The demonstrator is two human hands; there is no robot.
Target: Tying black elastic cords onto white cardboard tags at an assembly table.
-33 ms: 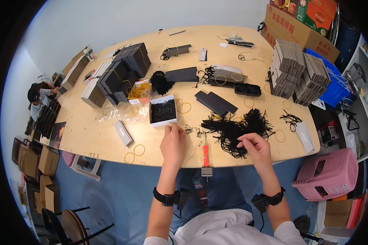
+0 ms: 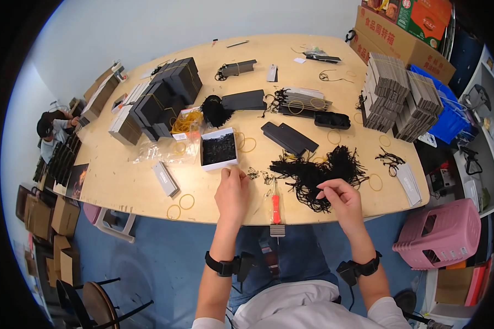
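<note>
Bright, even light fills the room; near the hands [image 2: 233, 192] things look sharp, while the edges bend and go dark.

On the table [image 2: 121, 181], the left hand [image 2: 232, 192] rests just in front of the open box [image 2: 219, 148]. To its right lies the utility knife [image 2: 276, 207], hanging over the near edge. Right of that, the right hand [image 2: 340, 200] sits at the near side of the pile of cords [image 2: 313, 172]. Behind the pile lies a flat case [image 2: 288, 138]. Stacks of cards [image 2: 403, 101] stand far right.
</note>
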